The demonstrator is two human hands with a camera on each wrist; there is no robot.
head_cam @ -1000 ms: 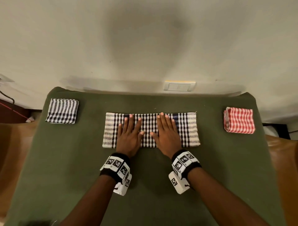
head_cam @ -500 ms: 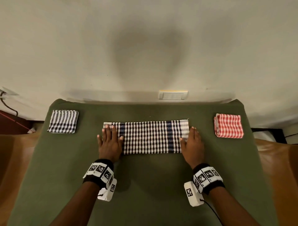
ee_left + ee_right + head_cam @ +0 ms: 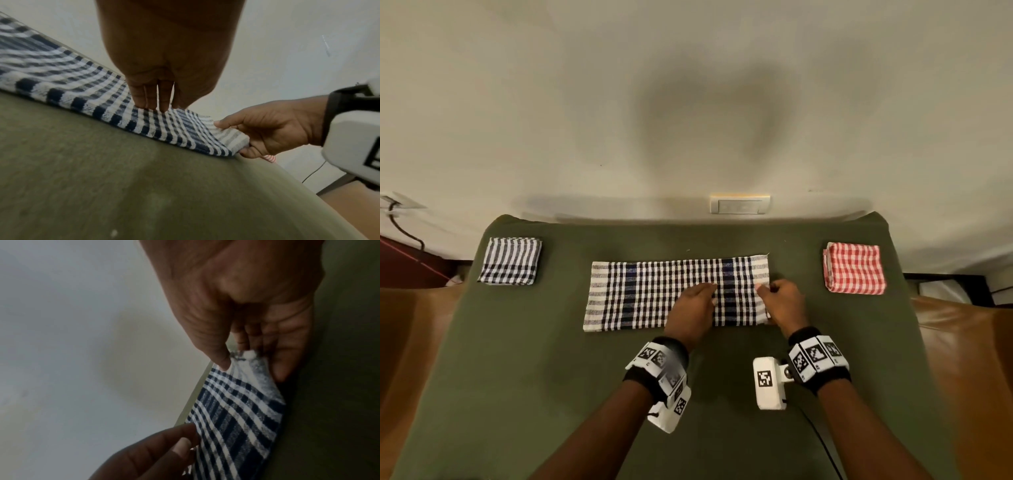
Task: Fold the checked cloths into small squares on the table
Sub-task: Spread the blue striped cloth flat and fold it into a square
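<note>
The black-and-white checked cloth (image 3: pixel 674 293) lies as a long strip across the middle of the green worktop (image 3: pixel 517 359), one step short of a square. The right hand (image 3: pixel 780 303) pinches the strip's right end, thumb on top and fingers tucked under the lifted edge, as the left wrist view shows. The left hand (image 3: pixel 693 308) sits with straight fingers pressing down on the cloth just left of that end, holding nothing.

The step in hand looks like carrying the right end over to the left. To do it well, the pressing fingers (image 3: pixel 152 99) should mark the fold line and keep the layers beneath from sliding. The pinched end should rise low and travel straight along the strip, so the long edges stay matched. The thick stacked layers may spring or skew, so the crease will want flattening afterwards.

A folded navy-striped cloth (image 3: pixel 511 261) sits at the far left and a folded red checked cloth (image 3: pixel 854 269) at the far right.
</note>
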